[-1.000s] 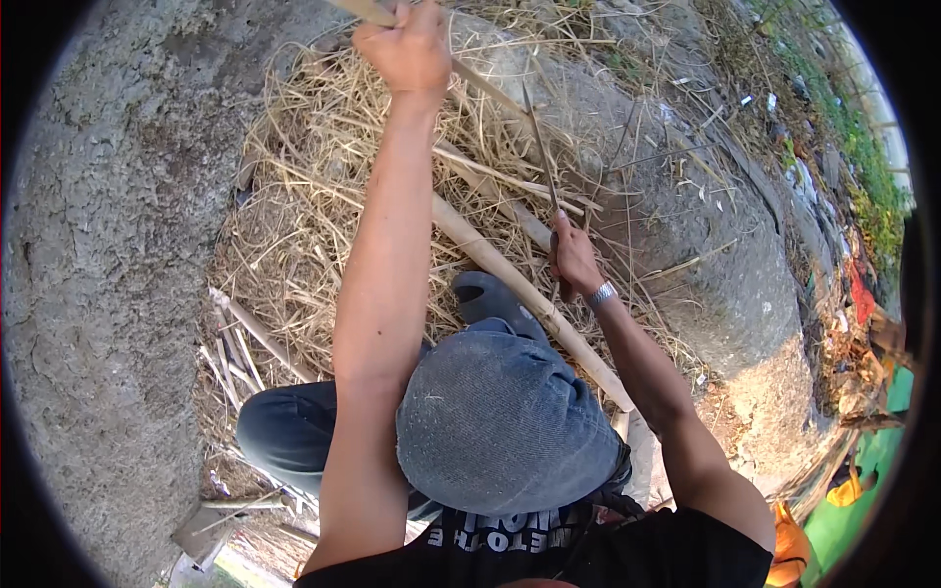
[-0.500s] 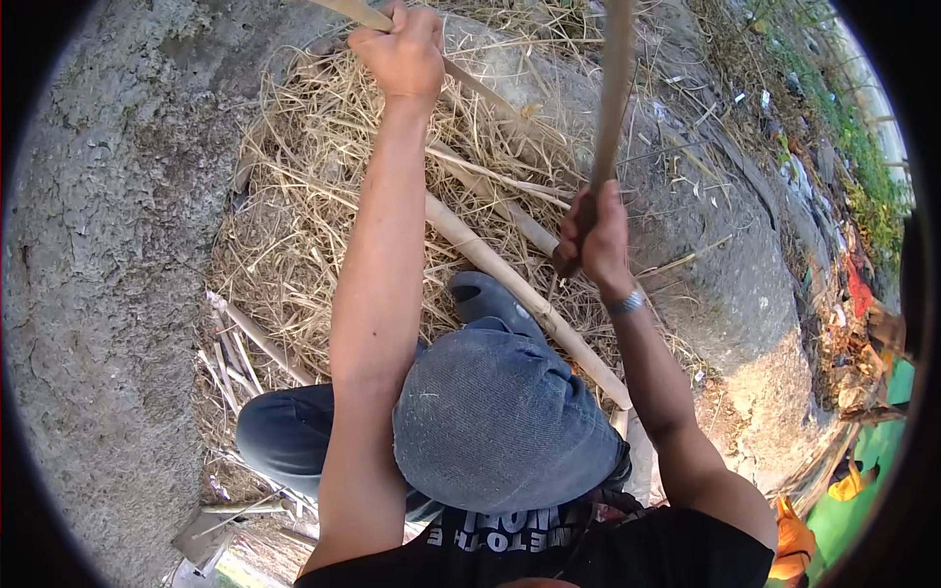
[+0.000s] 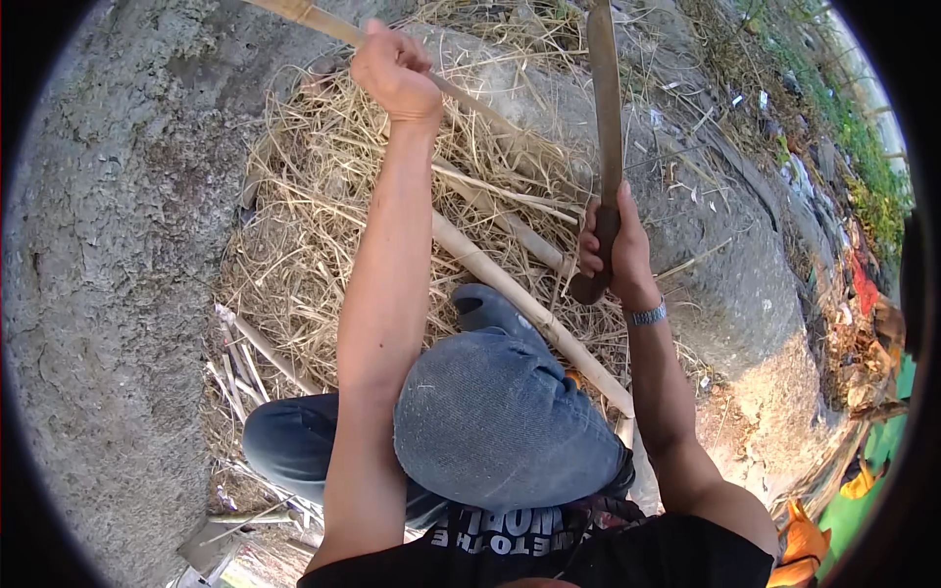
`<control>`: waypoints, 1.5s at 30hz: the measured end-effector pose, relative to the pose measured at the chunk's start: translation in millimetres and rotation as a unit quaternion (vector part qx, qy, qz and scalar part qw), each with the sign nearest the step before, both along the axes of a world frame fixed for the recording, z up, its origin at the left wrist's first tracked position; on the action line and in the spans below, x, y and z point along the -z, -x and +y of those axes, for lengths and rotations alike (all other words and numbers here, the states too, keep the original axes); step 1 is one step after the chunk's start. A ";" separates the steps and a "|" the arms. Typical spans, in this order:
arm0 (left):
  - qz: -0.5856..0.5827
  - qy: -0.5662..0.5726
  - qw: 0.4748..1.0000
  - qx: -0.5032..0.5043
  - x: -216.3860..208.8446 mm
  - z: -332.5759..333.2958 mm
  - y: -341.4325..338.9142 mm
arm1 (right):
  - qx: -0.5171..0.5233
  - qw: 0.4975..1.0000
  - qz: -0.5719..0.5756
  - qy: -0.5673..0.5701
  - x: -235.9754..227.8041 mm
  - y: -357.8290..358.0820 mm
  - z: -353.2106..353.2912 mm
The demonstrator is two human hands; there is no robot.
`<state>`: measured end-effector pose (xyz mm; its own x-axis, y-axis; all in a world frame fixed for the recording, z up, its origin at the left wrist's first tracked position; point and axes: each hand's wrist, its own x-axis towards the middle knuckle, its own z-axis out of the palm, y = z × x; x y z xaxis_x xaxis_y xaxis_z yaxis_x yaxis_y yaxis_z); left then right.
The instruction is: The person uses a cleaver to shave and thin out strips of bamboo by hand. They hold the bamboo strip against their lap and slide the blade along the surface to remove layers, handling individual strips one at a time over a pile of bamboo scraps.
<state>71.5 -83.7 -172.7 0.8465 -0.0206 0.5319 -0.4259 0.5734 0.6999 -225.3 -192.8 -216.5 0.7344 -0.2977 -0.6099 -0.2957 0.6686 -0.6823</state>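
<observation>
My left hand [image 3: 395, 76] is up at the top of the view, its thumb and curled fingers closed round a bamboo strip [image 3: 319, 20]. The strip slants from the upper left down to the right, its thinner end over the straw. On the right, my right hand [image 3: 619, 245] grips the dark handle of a machete [image 3: 606, 108]. Its long blade points away from me, almost upright in the view, and stands apart from the bamboo strip. A watch with a metal band [image 3: 647, 316] is on my right wrist.
Dry straw and shavings [image 3: 314, 216] cover the ground between two grey rock surfaces. A bamboo pole [image 3: 529, 309] lies diagonally beside my knee [image 3: 490, 421], with another pole [image 3: 529, 240] beyond it. Short bamboo pieces [image 3: 260, 343] lie at the left. Orange cloth [image 3: 802, 544] shows lower right.
My right hand has shifted right and slightly nearer, the machete blade now showing more of its flat. The bamboo strip has moved left and a little lower, and my left hand has turned on it.
</observation>
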 end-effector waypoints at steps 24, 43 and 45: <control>0.069 -0.021 0.991 0.116 -10.7 -29.1 1.8 | -0.068 0.991 0.078 0.089 58.2 13.0 40.6; 0.206 0.004 0.979 -0.008 -23.3 -47.0 29.6 | -0.091 0.983 0.107 0.115 91.7 -2.2 51.7; 0.211 0.004 0.977 -0.027 -24.0 -50.4 31.4 | -0.101 0.985 0.112 0.083 112.6 7.5 39.6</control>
